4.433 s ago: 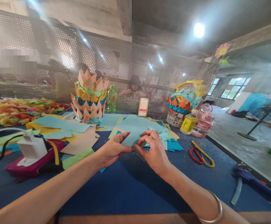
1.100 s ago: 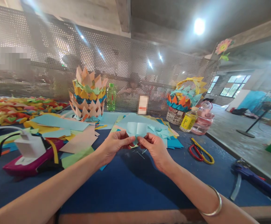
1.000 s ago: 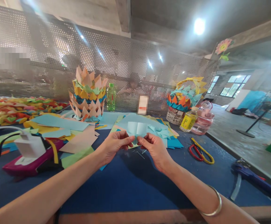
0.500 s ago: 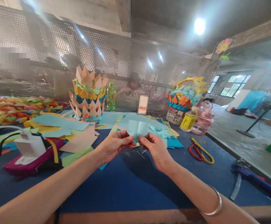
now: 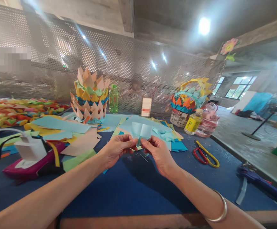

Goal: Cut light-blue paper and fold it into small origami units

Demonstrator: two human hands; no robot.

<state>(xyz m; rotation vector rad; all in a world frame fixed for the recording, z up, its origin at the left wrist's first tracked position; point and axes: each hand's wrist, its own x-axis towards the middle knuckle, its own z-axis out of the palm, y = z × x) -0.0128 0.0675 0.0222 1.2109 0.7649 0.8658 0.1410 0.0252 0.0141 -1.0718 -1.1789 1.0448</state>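
Observation:
A small folded light-blue paper (image 5: pixel 141 129) is held up over the middle of the dark blue table (image 5: pixel 128 194). My left hand (image 5: pixel 120 148) pinches its lower left part between thumb and fingers. On the lower right part, my right hand (image 5: pixel 156 151) does the same, its fingertips close to those of the left. The paper shows a crease down its middle, and its bottom is partly hidden by my fingertips. Behind it lie light-blue sheets (image 5: pixel 126 123) and a pile of small folded blue pieces (image 5: pixel 164 135).
Red-yellow scissors (image 5: pixel 205 156) and a blue glue gun (image 5: pixel 255 179) lie right. Bottles (image 5: pixel 193 122) stand by a paper-trimmed basket (image 5: pixel 180 117). At left are a layered paper piece (image 5: pixel 90 95), coloured sheets (image 5: pixel 81 143) and a magenta power strip (image 5: pixel 21 170) with a charger.
The upper halves of the held paper have spread slightly, and it sits a little lower between my fingers. Both hands have barely moved.

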